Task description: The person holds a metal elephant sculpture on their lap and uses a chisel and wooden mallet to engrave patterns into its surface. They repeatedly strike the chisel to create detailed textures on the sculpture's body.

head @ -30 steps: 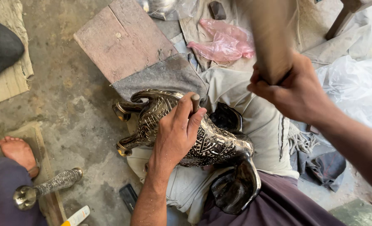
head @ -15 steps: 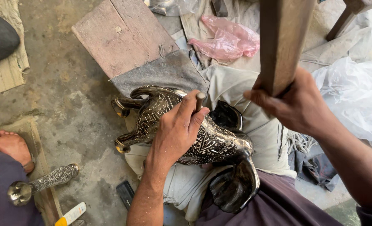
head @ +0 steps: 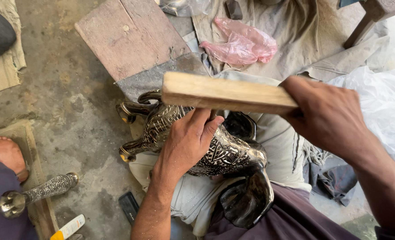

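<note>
head view; looks steeply down; close over lap; single view

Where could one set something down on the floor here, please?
Bare concrete floor lies between the wooden board, the foot and the engraved metal figure. Around the pink bag and white plastic, cloths crowd everything.

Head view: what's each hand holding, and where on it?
Right hand grips the flat pale wooden block at its right end. Left hand presses down on the back of the engraved dark metal animal figure, fingers over its top.
</note>
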